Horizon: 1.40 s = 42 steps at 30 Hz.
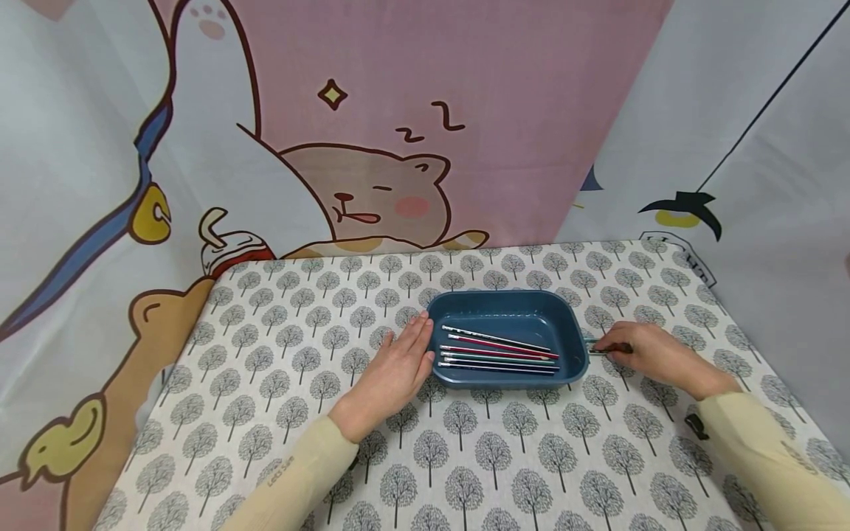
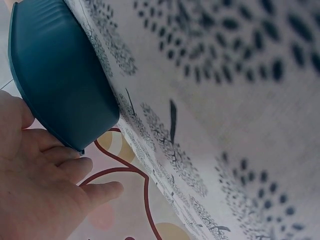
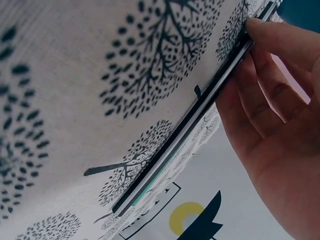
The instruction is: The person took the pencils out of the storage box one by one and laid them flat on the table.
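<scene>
You're prob. at pickup: your R hand (image 1: pixel 651 355) pinches pencils (image 3: pixel 176 139) just right of the tray (image 1: pixel 511 381), L hand (image 1: pixel 392 369) fingers straight agst its left end; next likely needs a lift over the rim.

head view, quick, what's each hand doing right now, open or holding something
Left hand: open, fingers touching the blue tray.
Right hand: closed, pinching thin pencils beside the tray.
</scene>
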Tool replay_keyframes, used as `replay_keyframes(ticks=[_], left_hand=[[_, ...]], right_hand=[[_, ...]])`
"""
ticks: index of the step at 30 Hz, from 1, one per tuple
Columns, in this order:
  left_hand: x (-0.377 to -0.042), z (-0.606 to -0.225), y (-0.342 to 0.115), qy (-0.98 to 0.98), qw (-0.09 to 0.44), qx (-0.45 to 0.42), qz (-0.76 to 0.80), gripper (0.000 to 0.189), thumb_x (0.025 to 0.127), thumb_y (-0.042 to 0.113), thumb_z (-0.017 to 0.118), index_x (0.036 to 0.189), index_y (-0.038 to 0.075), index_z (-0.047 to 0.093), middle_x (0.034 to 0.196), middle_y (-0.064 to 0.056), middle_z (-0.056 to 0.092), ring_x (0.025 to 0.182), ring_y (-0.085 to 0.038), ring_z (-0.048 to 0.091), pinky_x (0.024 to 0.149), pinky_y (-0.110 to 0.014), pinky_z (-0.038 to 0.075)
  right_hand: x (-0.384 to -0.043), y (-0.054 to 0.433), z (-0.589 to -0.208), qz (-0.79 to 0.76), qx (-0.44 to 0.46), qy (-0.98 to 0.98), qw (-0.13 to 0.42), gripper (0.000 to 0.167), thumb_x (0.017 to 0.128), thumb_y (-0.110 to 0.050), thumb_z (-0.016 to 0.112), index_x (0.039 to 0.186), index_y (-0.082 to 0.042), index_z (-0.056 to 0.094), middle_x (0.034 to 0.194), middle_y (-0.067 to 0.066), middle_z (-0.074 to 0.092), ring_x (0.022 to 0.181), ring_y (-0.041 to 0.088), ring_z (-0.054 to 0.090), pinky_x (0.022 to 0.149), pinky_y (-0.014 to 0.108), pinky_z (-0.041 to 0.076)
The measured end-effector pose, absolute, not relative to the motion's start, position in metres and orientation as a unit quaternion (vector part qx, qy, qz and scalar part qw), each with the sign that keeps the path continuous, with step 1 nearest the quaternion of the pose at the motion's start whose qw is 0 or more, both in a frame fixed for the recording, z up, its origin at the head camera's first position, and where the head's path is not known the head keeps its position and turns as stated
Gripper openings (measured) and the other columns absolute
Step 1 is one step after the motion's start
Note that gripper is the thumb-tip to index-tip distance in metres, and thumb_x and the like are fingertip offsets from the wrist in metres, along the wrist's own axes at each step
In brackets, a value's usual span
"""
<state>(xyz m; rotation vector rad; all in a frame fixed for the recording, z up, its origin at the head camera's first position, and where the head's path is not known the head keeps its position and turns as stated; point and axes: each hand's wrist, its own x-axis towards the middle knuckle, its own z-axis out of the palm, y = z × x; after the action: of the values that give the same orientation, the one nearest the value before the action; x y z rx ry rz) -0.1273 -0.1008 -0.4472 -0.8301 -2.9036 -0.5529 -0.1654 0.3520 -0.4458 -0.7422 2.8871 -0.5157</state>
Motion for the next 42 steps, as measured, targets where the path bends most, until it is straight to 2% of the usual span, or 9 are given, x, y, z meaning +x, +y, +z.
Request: replay_keyframes(ticks=[6, 17, 24, 35, 42], left_hand=[[-0.127, -0.447, -0.101, -0.945, 0.034, -0.270, -0.179, 0.057, 0.112, 0.027, 0.044, 0.161, 0.000, 0.031, 0.170, -0.014, 0.024, 0.153, -0.034, 0.031, 0.117, -0.067, 0.032], [-0.127, -0.445, -0.100, -0.946, 0.031, -0.270, -0.180, 0.057, 0.112, 0.027, 0.043, 0.161, -0.001, 0.031, 0.170, -0.015, 0.024, 0.152, -0.035, 0.031, 0.117, -0.066, 0.031], [-0.127, -0.445, -0.100, -0.945, 0.031, -0.271, -0.180, 0.057, 0.113, 0.028, 0.042, 0.161, -0.001, 0.030, 0.169, -0.016, 0.025, 0.152, -0.036, 0.032, 0.117, -0.067, 0.031], [-0.126, -0.446, -0.101, -0.943, 0.040, -0.275, -0.182, 0.057, 0.112, 0.026, 0.044, 0.160, -0.002, 0.032, 0.168, -0.018, 0.027, 0.152, -0.037, 0.033, 0.116, -0.067, 0.033], [-0.126, -0.445, -0.101, -0.944, 0.032, -0.275, -0.181, 0.057, 0.113, 0.027, 0.041, 0.161, -0.001, 0.031, 0.169, -0.016, 0.024, 0.152, -0.037, 0.032, 0.116, -0.068, 0.032]], right_hand=[[-0.165, 0.352, -0.446, -0.176, -0.234, 0.954, 0.060, 0.025, 0.086, 0.001, 0.079, 0.107, -0.013, 0.081, 0.101, -0.004, 0.073, 0.087, 0.012, 0.066, 0.068, 0.030, 0.055], [-0.163, 0.354, -0.445, -0.170, -0.227, 0.957, 0.057, 0.024, 0.085, -0.002, 0.081, 0.107, -0.011, 0.080, 0.103, -0.001, 0.073, 0.090, 0.017, 0.067, 0.073, 0.036, 0.057], [-0.153, 0.355, -0.425, -0.178, -0.189, 0.964, 0.058, 0.020, 0.091, -0.010, 0.077, 0.111, -0.011, 0.079, 0.108, 0.004, 0.074, 0.090, 0.018, 0.067, 0.073, 0.039, 0.057], [-0.134, 0.347, -0.374, -0.163, -0.216, 0.962, -0.032, 0.022, 0.096, -0.017, 0.075, 0.118, -0.014, 0.077, 0.118, 0.007, 0.074, 0.105, 0.031, 0.069, 0.074, 0.043, 0.058], [-0.128, 0.325, -0.353, -0.164, -0.253, 0.950, -0.083, 0.021, 0.095, -0.014, 0.076, 0.115, -0.016, 0.078, 0.122, 0.007, 0.072, 0.114, 0.036, 0.065, 0.085, 0.058, 0.056]])
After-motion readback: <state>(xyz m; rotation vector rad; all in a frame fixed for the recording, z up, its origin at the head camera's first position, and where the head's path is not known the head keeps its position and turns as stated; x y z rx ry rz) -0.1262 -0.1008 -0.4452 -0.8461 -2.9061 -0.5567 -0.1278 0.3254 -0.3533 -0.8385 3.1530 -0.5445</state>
